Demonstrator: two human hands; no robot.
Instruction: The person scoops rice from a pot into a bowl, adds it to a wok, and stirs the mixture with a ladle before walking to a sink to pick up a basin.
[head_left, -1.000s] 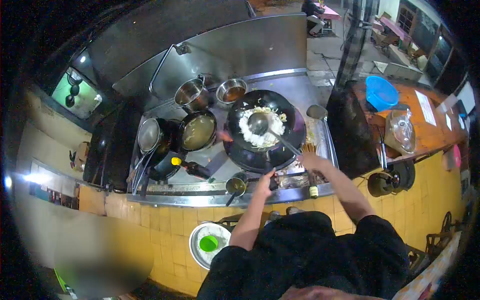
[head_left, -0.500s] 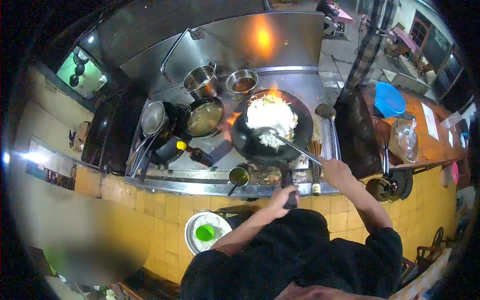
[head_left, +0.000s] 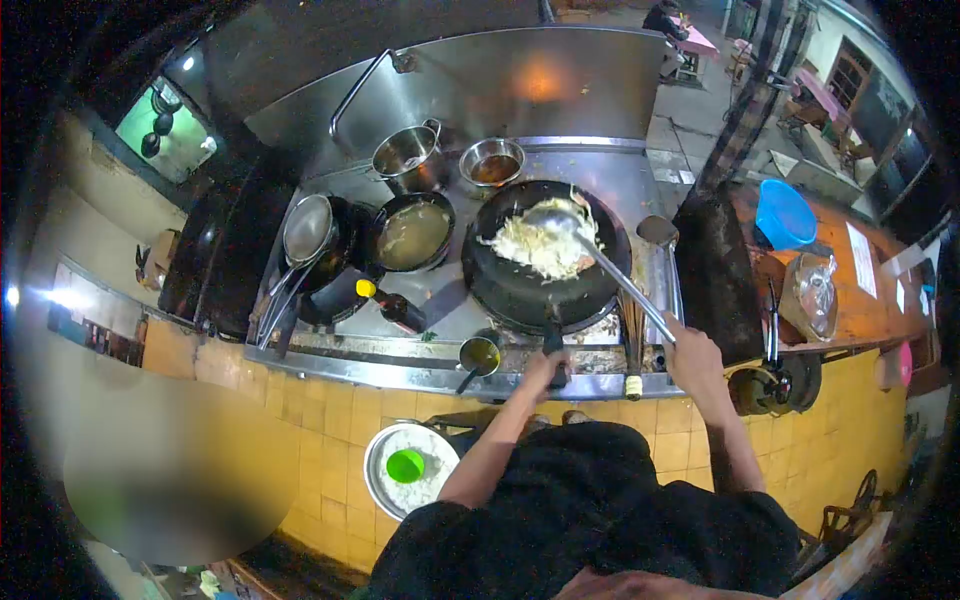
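My left hand (head_left: 546,370) is wrapped round the dark handle of a black wok (head_left: 510,290) on the stove. Pale rice with shreds mixed in, the fried rice (head_left: 540,248), lies heaped in the wok. My right hand (head_left: 695,362) grips the long metal handle of a cooking ladle (head_left: 622,275), whose bowl rests on the far part of the rice. Left of the wok are a pan of cloudy liquid (head_left: 413,234) and a dark bottle with a yellow cap (head_left: 400,308). A small cup of oil (head_left: 480,356) stands at the stove's front edge.
A steel pot (head_left: 408,160) and a metal bowl (head_left: 493,163) stand behind. Strainers (head_left: 308,230) lie at the left. Another ladle (head_left: 657,232) and a bamboo brush (head_left: 632,345) are at the right. A rice tub (head_left: 375,480) with a green cup stands below. A blue basin (head_left: 785,215) sits on the wooden table.
The bright flame at the wok's far rim is gone. My left hand has moved forward with the wok handle. The ladle's bowl has moved from the near-left side to the far part of the rice.
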